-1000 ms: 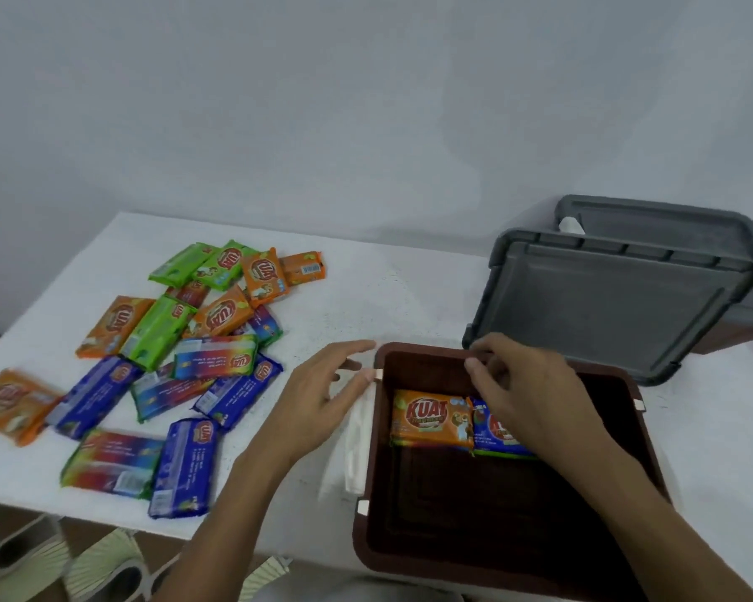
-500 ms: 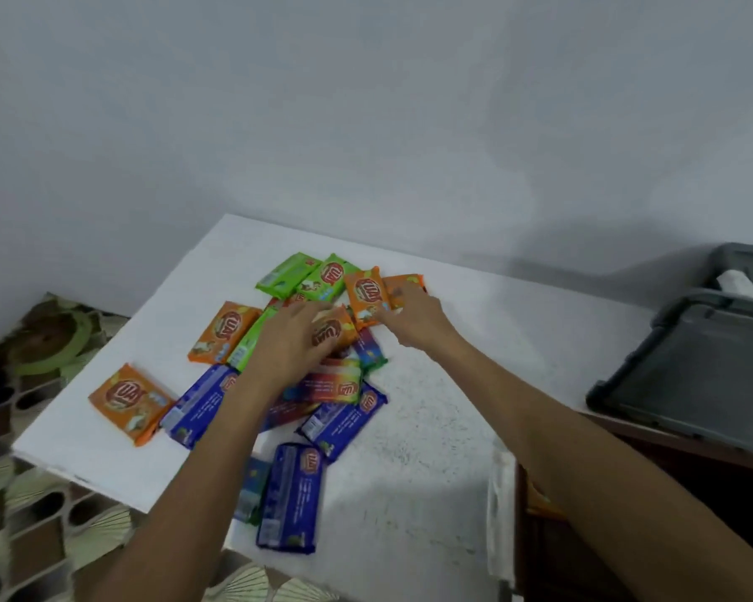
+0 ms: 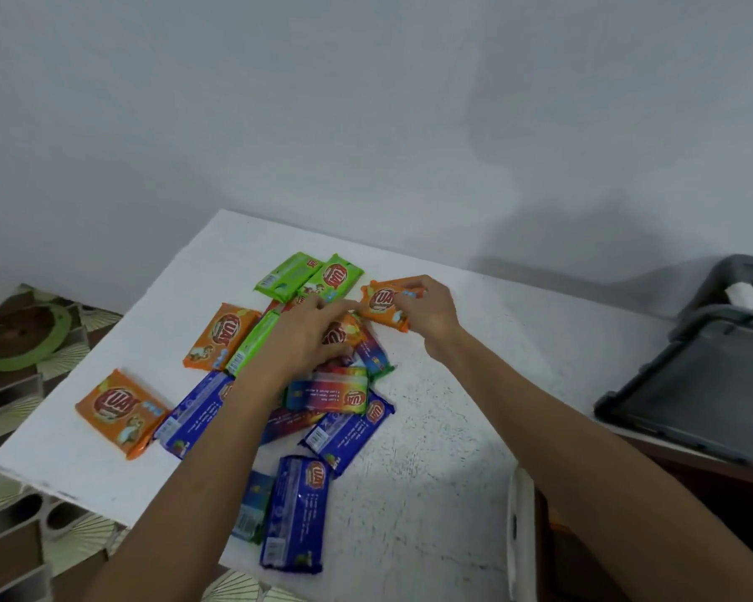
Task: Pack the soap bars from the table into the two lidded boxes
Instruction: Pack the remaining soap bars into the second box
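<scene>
An orange bar [image 3: 382,301] is pinched by the curled fingers of the right hand [image 3: 429,312] at the 1 o'clock edge of the pile [image 3: 335,395] on the table [image 3: 453,449]. Its long axis is laid roughly from 11 to 5 o'clock, and it is partly hidden. A second bar [image 3: 336,334], in the pile's middle, is grasped by the left hand [image 3: 298,341]. Half a second ago both hands were only laid on the pile, with fingers less bent.
</scene>
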Available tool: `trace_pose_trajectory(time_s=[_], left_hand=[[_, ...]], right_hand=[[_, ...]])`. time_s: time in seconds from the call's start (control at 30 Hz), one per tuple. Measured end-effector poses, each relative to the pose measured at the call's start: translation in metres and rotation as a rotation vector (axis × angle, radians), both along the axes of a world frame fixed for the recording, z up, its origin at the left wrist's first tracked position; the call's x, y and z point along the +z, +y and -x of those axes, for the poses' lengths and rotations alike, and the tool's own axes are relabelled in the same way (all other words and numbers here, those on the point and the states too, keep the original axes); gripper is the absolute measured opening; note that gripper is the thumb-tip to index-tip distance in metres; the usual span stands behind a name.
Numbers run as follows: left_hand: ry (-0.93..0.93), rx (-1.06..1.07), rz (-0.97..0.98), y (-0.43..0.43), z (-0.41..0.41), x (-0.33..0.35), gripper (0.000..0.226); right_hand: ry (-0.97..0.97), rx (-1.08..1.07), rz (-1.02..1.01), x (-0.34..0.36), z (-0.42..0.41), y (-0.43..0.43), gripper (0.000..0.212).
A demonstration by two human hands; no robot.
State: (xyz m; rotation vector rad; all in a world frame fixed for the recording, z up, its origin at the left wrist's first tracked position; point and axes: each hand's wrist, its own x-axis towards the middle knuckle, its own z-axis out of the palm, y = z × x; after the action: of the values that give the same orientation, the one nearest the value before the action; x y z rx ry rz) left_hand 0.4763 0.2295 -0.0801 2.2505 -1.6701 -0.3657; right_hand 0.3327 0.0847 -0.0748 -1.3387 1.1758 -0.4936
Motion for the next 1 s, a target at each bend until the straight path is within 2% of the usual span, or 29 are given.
trace_pose_trajectory(time_s=[0.13, 0.3, 0.37, 0.43, 0.53, 0.7, 0.87, 1.0], left_hand=[[0.056, 0.020, 0.178, 0.003, 0.009, 0.016, 0.041], [0.320, 0.136, 0.486, 0.006, 0.042, 0.042, 0.028], [0.475, 0.203, 0.557, 0.006, 0.070, 0.056, 0.026], [0.726, 0.235, 0.598, 0.006, 0.103, 0.068, 0.025], [1.112, 0.273, 0.555, 0.003, 0.150, 0.075, 0.026], [1.439, 0.289, 0.393, 0.001, 0.204, 0.071, 0.026], [1.509, 0.318, 0.356, 0.003, 0.242, 0.064, 0.025], [1.506, 0.355, 0.373, 0.006, 0.253, 0.062, 0.021]], right_hand=[[-0.125, -0.059, -0.045, 0.031, 0.036, -0.002, 0.013], [-0.185, 0.003, 0.067, 0.069, 0.117, 0.006, 0.016], [-0.182, 0.037, 0.104, 0.083, 0.157, 0.011, 0.017], [-0.165, 0.067, 0.150, 0.097, 0.198, 0.019, 0.019], [-0.162, 0.098, 0.169, 0.112, 0.257, 0.034, 0.020], [-0.132, 0.152, 0.115, 0.117, 0.334, 0.053, 0.022], [-0.093, 0.152, -0.010, 0.091, 0.359, 0.068, 0.022], [0.001, 0.224, 0.006, 0.065, 0.345, 0.074, 0.030]])
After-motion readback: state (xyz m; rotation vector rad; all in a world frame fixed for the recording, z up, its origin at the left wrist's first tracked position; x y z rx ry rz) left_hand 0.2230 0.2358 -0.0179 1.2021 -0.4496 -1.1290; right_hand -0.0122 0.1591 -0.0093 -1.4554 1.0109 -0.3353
